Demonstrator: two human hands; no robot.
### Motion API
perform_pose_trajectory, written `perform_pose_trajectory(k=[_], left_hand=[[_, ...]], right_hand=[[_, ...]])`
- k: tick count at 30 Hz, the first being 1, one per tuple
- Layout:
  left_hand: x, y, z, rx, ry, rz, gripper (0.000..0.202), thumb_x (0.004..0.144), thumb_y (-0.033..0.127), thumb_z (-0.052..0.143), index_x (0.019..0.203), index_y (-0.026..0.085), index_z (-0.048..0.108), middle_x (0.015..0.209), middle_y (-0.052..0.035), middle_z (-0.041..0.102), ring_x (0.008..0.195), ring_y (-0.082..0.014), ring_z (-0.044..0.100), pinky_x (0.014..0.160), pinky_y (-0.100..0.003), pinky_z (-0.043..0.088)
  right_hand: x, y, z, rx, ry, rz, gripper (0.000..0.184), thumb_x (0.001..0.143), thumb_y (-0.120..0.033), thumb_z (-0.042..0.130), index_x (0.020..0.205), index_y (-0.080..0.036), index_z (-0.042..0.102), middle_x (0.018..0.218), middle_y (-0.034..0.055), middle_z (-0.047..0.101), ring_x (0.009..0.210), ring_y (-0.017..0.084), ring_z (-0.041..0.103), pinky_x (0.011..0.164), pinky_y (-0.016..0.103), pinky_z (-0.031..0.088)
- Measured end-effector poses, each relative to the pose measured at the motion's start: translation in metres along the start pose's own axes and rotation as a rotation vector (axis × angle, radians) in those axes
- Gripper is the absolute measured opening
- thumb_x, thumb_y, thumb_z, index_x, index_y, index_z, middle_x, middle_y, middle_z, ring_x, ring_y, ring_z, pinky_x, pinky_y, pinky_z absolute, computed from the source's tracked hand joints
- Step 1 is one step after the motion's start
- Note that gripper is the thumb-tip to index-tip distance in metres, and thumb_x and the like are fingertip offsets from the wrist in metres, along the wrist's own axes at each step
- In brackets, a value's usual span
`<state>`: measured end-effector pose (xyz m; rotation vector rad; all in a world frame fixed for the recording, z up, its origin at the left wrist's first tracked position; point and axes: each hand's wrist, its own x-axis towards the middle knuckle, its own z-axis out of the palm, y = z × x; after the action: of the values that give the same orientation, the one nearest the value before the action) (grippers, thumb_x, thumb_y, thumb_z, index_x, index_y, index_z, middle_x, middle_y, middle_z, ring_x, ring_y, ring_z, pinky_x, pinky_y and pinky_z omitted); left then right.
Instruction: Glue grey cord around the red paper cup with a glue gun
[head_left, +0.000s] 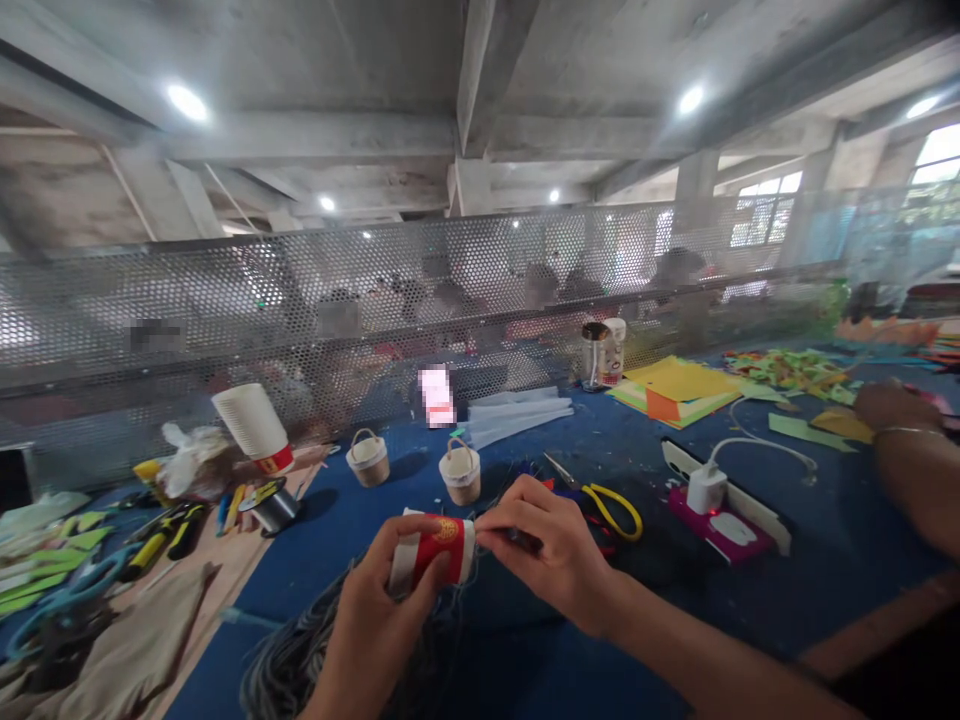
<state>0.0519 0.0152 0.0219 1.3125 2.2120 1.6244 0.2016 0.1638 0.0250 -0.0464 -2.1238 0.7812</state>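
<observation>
Head view: a red-and-white paper cup (442,545) lies on its side in the air over the blue tabletop (360,550), low and near the middle of the bench. From where I stand, the left hand (379,605) has it gripped, thumb on the near side and fingers round the far one. The right hand (551,545) is at the cup's 3 o'clock end, thumb and forefinger pressed together; whatever sits between them is too fine for me to make out.

Taking the cup as the clock's centre, a bundle of grey yarn (289,655) lies at 8 o'clock. One small handled basket (460,480) stands at 12, another (367,465) at 11. A yellow-handled tool (619,510) rests near 3, with a magenta power block (720,530) farther out. At 9 is a wire spool (274,508); at 10 leans a stack of paper cups (247,420). Coloured sheets (682,380) lie at 2. Well out toward 3, a co-worker's arm (911,480) reaches in. Beyond 12 runs a perforated screen (480,270).
</observation>
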Motion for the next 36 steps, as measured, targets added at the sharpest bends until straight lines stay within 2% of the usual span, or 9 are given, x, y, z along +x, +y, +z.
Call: perform_pose_trajectory(k=[1, 5, 9, 14, 20, 30, 36], left_hand=[[-0.001, 0.0, 0.0, -0.014, -0.025, -0.006, 0.025, 0.079, 0.037, 0.07, 0.098, 0.024, 0.064, 0.086, 0.0009, 0.075, 0.065, -0.018, 0.067, 0.06, -0.025, 0.053], [-0.001, 0.0, 0.001, -0.093, -0.109, -0.051, 0.025, 0.079, 0.04, 0.071, 0.097, 0.024, 0.063, 0.083, 0.0012, 0.074, 0.065, -0.0178, 0.066, 0.059, -0.025, 0.052], [0.0, 0.001, 0.001, -0.157, -0.138, -0.103, 0.028, 0.078, 0.042, 0.072, 0.095, 0.022, 0.062, 0.071, 0.0025, 0.071, 0.055, -0.0145, 0.058, 0.051, -0.022, 0.045], [0.001, 0.002, 0.0, -0.239, -0.155, -0.14, 0.028, 0.078, 0.04, 0.073, 0.095, 0.021, 0.061, 0.07, 0.0021, 0.07, 0.055, -0.0127, 0.057, 0.052, -0.02, 0.043], [0.001, -0.001, -0.003, -0.328, -0.226, -0.156, 0.027, 0.08, 0.041, 0.073, 0.095, 0.022, 0.06, 0.073, 0.0014, 0.071, 0.056, -0.0125, 0.056, 0.053, -0.02, 0.043], [0.001, 0.004, -0.003, -0.362, -0.199, -0.18, 0.028, 0.076, 0.039, 0.076, 0.091, 0.021, 0.058, 0.065, 0.0047, 0.066, 0.051, -0.0091, 0.049, 0.048, -0.017, 0.035], [-0.005, 0.017, 0.0, -0.361, -0.063, -0.192, 0.028, 0.072, 0.039, 0.078, 0.085, 0.021, 0.061, 0.066, 0.0051, 0.064, 0.052, -0.0078, 0.047, 0.05, -0.016, 0.034]], right_hand=[[0.0, 0.0, 0.0, 0.019, -0.002, 0.001, 0.016, 0.097, -0.03, 0.059, 0.103, -0.025, 0.074, 0.088, 0.0029, 0.06, 0.075, 0.014, 0.06, 0.067, 0.025, 0.046], [0.003, -0.001, 0.0, 0.075, 0.008, 0.002, 0.014, 0.095, -0.028, 0.061, 0.102, -0.024, 0.073, 0.089, 0.0033, 0.062, 0.079, 0.015, 0.061, 0.07, 0.026, 0.048], [0.005, 0.0, 0.0, 0.108, 0.055, 0.041, 0.01, 0.093, -0.023, 0.063, 0.095, -0.022, 0.073, 0.088, 0.0031, 0.064, 0.08, 0.015, 0.061, 0.071, 0.026, 0.048], [0.007, 0.003, 0.002, 0.125, 0.097, 0.076, 0.007, 0.089, -0.017, 0.065, 0.088, -0.02, 0.072, 0.086, 0.0014, 0.062, 0.072, 0.012, 0.058, 0.062, 0.023, 0.044], [0.006, 0.005, 0.004, 0.121, 0.092, 0.113, 0.007, 0.088, -0.016, 0.066, 0.085, -0.02, 0.07, 0.084, 0.0004, 0.061, 0.072, 0.012, 0.056, 0.062, 0.023, 0.043], [0.008, 0.006, 0.004, 0.092, 0.077, 0.149, 0.007, 0.086, -0.013, 0.067, 0.082, -0.018, 0.07, 0.082, 0.0008, 0.061, 0.072, 0.013, 0.057, 0.064, 0.023, 0.043], [0.008, 0.006, 0.005, 0.093, 0.074, 0.176, 0.008, 0.085, -0.012, 0.066, 0.08, -0.017, 0.069, 0.082, 0.0009, 0.062, 0.073, 0.013, 0.057, 0.064, 0.022, 0.043]])
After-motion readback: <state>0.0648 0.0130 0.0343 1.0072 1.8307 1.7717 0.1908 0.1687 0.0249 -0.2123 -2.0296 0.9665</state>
